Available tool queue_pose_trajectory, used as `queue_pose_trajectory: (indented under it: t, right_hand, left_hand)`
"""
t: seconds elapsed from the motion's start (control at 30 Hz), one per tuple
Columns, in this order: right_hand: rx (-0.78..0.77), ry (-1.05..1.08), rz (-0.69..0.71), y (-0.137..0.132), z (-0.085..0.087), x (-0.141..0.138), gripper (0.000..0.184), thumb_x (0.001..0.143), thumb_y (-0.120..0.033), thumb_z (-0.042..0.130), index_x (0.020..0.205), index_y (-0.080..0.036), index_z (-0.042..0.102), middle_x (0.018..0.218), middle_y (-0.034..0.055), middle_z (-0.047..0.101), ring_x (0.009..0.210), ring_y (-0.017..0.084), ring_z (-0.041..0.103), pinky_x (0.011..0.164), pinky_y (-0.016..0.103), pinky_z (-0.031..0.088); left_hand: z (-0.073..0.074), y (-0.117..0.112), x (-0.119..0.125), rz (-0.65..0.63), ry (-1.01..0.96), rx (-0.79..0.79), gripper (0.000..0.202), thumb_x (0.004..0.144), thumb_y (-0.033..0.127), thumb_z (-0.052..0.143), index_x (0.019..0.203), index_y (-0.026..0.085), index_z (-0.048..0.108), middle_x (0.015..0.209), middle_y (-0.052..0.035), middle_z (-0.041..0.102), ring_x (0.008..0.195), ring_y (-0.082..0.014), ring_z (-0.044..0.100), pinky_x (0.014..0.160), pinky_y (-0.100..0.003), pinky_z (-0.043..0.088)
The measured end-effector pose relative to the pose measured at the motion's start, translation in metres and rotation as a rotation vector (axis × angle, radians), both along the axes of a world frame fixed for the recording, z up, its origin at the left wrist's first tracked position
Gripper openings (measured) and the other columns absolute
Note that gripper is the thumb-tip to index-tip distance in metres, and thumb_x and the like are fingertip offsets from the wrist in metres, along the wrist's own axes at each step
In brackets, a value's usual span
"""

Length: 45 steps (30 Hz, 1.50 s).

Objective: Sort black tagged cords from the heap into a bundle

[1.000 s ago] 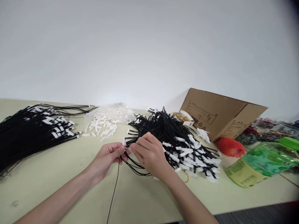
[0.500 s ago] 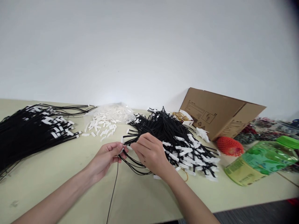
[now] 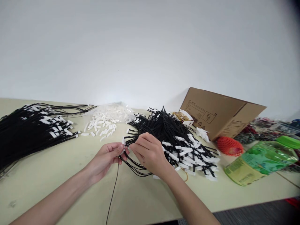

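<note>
My left hand [image 3: 110,156] is closed, thumb and forefinger pinching a small white connector [image 3: 123,142]. Black cables [image 3: 134,165] loop from beneath its fingers toward the right, and a single thin strand [image 3: 114,190] hangs down across the table. Close beside it, my right hand [image 3: 150,153] is closed too, with its fingertips pinched near the connector; what they grip is too small to make out. Behind the right hand lies a heap of black cables [image 3: 164,125] with white connector ends [image 3: 187,153] spread at its right side.
Another big bundle of black cables [image 3: 21,137] lies at the left. Loose white connectors [image 3: 107,128] spill from a clear plastic bag [image 3: 126,111]. At the right are a cardboard box [image 3: 211,109], a red foam net [image 3: 229,146] and a green-capped bottle [image 3: 260,162] lying tilted.
The right fingertips have shifted slightly left, toward the connector. The white connector in the left hand looks slightly turned. The whole view has moved a little.
</note>
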State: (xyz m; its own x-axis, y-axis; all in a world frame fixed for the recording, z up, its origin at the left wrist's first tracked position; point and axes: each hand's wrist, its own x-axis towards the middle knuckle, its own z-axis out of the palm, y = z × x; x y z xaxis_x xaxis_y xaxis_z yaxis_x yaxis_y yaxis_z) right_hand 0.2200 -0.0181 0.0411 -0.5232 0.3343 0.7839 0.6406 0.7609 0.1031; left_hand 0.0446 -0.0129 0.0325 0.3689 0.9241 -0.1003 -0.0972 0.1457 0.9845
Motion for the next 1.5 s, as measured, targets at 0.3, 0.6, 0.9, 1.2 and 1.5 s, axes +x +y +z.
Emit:
queue_pose_trajectory:
  t: [0.3,0.6,0.9,1.2,1.5]
  right_hand:
    - [0.003,0.016,0.014,0.0002,0.0003,0.0003,0.019,0.085,-0.011,0.045,0.072,-0.018,0.058,0.066,0.0009,0.055,0.072,0.013,0.045,0.063,0.026,0.036]
    - [-0.035,0.036,0.007,-0.0012,0.0003,-0.0011,0.016,0.085,-0.017,0.048,0.073,-0.016,0.058,0.066,0.0019,0.053,0.07,0.013,0.043,0.064,0.027,0.036]
    - [-0.076,0.062,0.013,-0.0025,0.0024,-0.0012,0.018,0.086,-0.019,0.046,0.073,-0.016,0.058,0.065,0.0022,0.053,0.07,0.014,0.043,0.063,0.027,0.036]
    - [-0.108,0.067,0.009,-0.0032,0.003,-0.0022,0.017,0.086,-0.02,0.047,0.074,-0.016,0.058,0.067,0.0025,0.053,0.07,0.014,0.044,0.065,0.027,0.036]
    - [-0.135,0.071,0.015,-0.0015,-0.0012,-0.0039,0.02,0.086,-0.019,0.046,0.071,-0.017,0.058,0.064,0.0016,0.053,0.07,0.013,0.043,0.065,0.027,0.036]
  left_hand:
    - [0.001,-0.0007,0.0003,-0.001,-0.014,0.003,0.025,0.069,0.038,0.064,0.066,0.014,0.064,0.069,-0.0054,0.061,0.06,-0.0135,0.051,0.05,-0.023,0.034]
    - [-0.0001,-0.0008,0.0011,0.004,-0.027,-0.001,0.024,0.069,0.038,0.065,0.066,0.014,0.064,0.069,-0.0042,0.059,0.06,-0.0123,0.05,0.051,-0.023,0.035]
    - [-0.0027,0.0014,-0.0001,-0.009,-0.016,0.016,0.024,0.072,0.038,0.062,0.067,0.014,0.064,0.07,-0.0038,0.059,0.062,-0.0125,0.051,0.051,-0.022,0.036]
    - [-0.0037,0.0012,-0.0004,-0.007,-0.017,0.041,0.024,0.072,0.037,0.062,0.067,0.014,0.065,0.066,-0.0034,0.059,0.061,-0.0125,0.051,0.051,-0.021,0.036]
    - [-0.0051,-0.0014,0.003,0.012,-0.05,-0.001,0.024,0.069,0.037,0.065,0.064,0.014,0.064,0.06,-0.0032,0.059,0.058,-0.0123,0.051,0.049,-0.021,0.036]
